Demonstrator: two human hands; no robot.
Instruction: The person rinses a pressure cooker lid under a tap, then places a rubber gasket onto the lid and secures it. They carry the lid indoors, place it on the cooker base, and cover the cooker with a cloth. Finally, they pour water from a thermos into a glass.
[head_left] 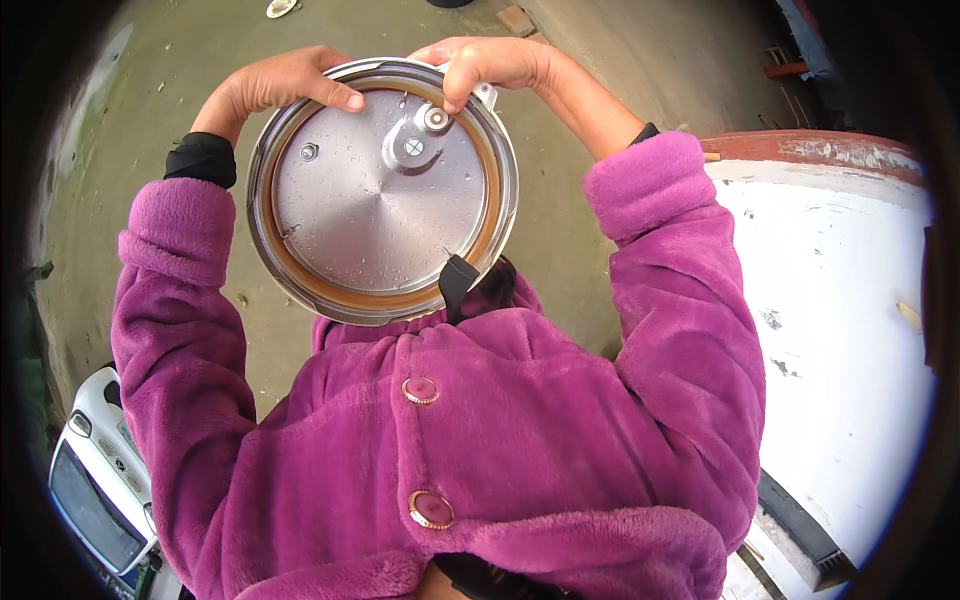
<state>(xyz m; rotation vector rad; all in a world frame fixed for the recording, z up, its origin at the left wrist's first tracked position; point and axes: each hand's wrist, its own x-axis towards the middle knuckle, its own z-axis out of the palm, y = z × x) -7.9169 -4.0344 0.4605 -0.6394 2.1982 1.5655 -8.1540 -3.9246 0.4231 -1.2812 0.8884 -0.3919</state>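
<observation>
Fuzzy purple coat (pixel 560 430) cloth with round, shiny-edged buttons (pixel 421 390) is closest to us, and past it, in front of our tummy, we have a round, shiny metal lid (pixel 330 220), dotted with water, with a smooth brown ring (pixel 350 299) around its inside. Our left hand (pixel 285 82) and right hand (pixel 495 66) are curled closed on its far edge, thumbs on top, but maybe some fingers hide underneath.
</observation>
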